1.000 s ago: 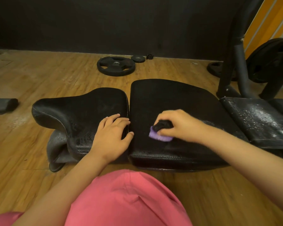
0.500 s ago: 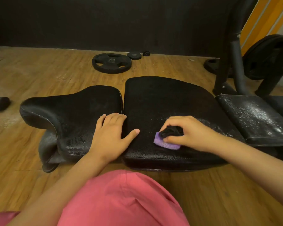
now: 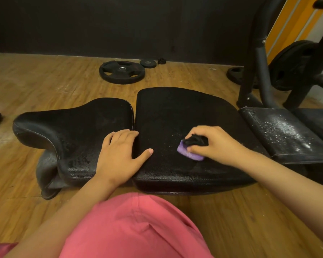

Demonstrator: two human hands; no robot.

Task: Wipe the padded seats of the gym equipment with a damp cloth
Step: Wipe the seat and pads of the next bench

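My right hand (image 3: 215, 144) grips the cloth (image 3: 189, 153), bunched under its fingers on the seat pad (image 3: 175, 112); my left hand (image 3: 119, 155) lies flat nearby.

Wood floor (image 3: 45, 86): bench pads (image 3: 175, 112) & big wt plate (image 3: 122, 72).

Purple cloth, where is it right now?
Head view, right of centre: the purple cloth lies on the middle pad, gripped by the right hand, to the right of the left hand.

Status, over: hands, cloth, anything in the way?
Left hand flat, bridging curved black padded seat and wide black middle pad. Right hand grips purple-and-black cloth on it. Left thumb nearest obstacle; white-speckled right pad unwiped.
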